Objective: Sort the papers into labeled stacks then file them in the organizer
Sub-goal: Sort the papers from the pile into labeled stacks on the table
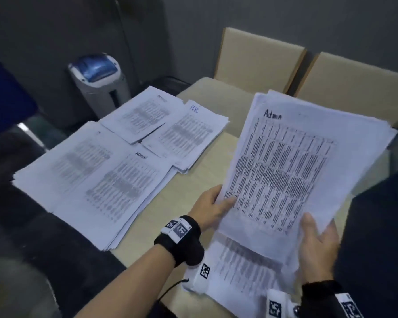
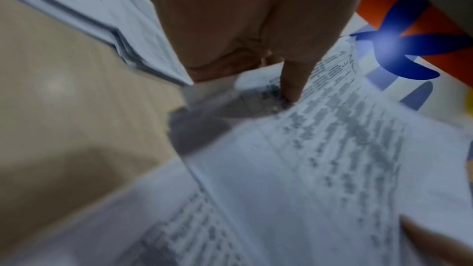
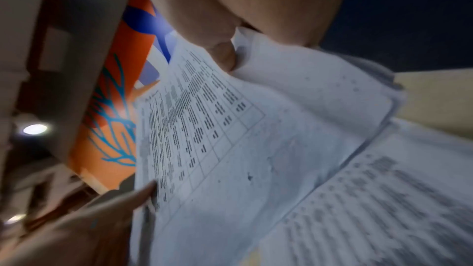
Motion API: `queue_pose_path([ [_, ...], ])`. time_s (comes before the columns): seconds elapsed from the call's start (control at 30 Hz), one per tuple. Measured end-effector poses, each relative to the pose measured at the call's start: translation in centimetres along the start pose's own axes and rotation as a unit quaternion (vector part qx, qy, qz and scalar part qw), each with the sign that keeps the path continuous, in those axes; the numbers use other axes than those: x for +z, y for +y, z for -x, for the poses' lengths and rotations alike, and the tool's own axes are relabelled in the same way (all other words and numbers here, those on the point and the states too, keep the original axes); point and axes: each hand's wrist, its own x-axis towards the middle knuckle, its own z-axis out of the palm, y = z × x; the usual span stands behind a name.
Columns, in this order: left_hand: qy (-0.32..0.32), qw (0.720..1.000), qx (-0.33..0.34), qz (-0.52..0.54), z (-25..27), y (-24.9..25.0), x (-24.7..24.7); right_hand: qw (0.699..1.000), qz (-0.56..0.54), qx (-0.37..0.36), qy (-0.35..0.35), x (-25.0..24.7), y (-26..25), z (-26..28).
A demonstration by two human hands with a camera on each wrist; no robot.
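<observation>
Both hands, left hand (image 1: 213, 203) and right hand (image 1: 317, 246), pinch the raised "Admin" sheaf (image 1: 285, 166) by its near edge; matching Admin stack (image 1: 115, 187) lies left, nearer the left hand.

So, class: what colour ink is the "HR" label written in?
Blue, on the HR stack; clearest in the head view.
</observation>
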Motion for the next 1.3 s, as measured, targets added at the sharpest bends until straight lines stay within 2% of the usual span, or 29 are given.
queue_pose_path([
  [0.07,0.004,0.999,-0.019,-0.048,1.5,-1.2,-1.7,0.998,-0.01,0.002,-0.067,1.7,-0.5,0.8],
  [0.1,0.026,0.997,-0.03,-0.06,2.1,-1.7,-2.6,0.994,-0.01,0.006,-0.112,2.7,-0.6,1.2],
  [0.2,0.141,0.986,-0.091,-0.017,3.9,-3.0,-6.0,0.976,0.015,0.036,-0.216,5.7,-0.7,3.2],
  [0.27,0.199,0.975,-0.095,0.013,5.4,-4.1,-9.6,0.961,0.02,0.088,-0.263,7.3,0.5,4.2],
  [0.33,0.251,0.963,-0.098,-0.018,7.0,-5.9,-14.1,0.946,0.035,0.132,-0.293,8.5,2.1,5.0],
  [0.47,0.328,0.92,-0.174,-0.127,10.0,-9.7,-24.4,0.946,0.09,0.182,-0.253,9.5,5.5,6.3],
  [0.6,0.296,0.897,-0.254,-0.209,10.8,-11.2,-31.4,0.939,0.137,0.228,-0.217,11.4,7.9,7.7],
  [0.73,0.232,0.89,-0.3,-0.254,9.3,-12.4,-34.0,0.94,0.157,0.224,-0.203,14.0,8.5,9.3],
  [0.8,0.232,0.855,-0.336,-0.32,8.6,-12.9,-33.7,0.939,0.162,0.226,-0.204,14.9,8.9,10.2],
  [0.87,0.266,0.813,-0.349,-0.383,8.0,-12.9,-32.8,0.938,0.167,0.226,-0.201,15.1,9.1,11.1],
  [0.9,0.275,0.813,-0.311,-0.409,7.7,-12.8,-32.2,0.94,0.169,0.223,-0.194,14.9,9.3,11.4],
  [0.93,0.267,0.825,-0.258,-0.426,7.2,-12.7,-31.5,0.942,0.172,0.221,-0.184,14.7,9.3,11.7],
  [1.03,0.216,0.879,-0.121,-0.408,5.2,-11.5,-29.0,0.949,0.181,0.21,-0.152,13.6,8.7,12.3],
  [1.13,0.145,0.918,-0.062,-0.365,2.9,-9.5,-25.9,0.956,0.178,0.198,-0.12,12.0,7.1,12.4],
  [1.3,0.032,0.943,-0.012,-0.332,0.0,-7.0,-18.4,0.956,0.201,0.209,-0.056,7.1,6.5,10.5],
])
